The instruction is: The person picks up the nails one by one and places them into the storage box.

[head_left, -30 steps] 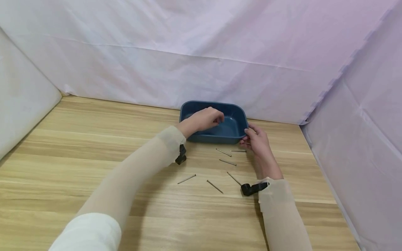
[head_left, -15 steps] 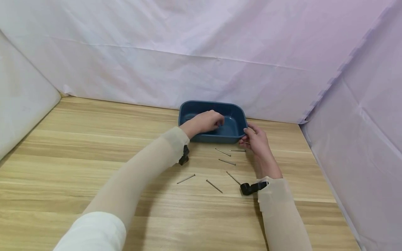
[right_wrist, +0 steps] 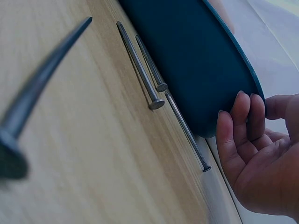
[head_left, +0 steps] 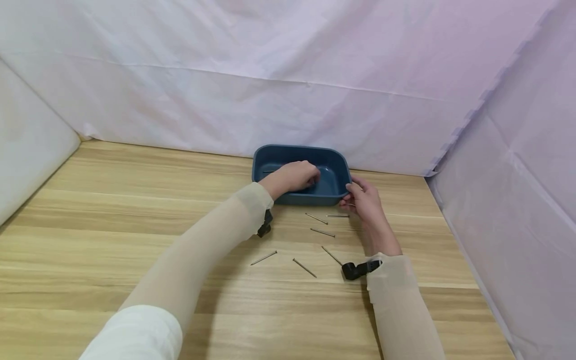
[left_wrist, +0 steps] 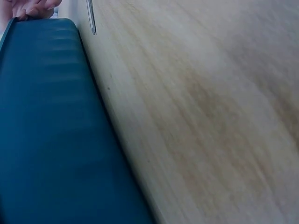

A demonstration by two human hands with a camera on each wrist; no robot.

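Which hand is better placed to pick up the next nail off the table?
Probably the right hand: it touches the blue tray corner, beside the nearest nail. The left hand is over the tray.

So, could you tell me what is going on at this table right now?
A person is working at a blue tray on a wooden table. The left hand reaches inside the tray with its fingers curled; what it holds cannot be seen. The right hand rests against the tray's right corner. Several nails lie loose on the table in front of the tray.
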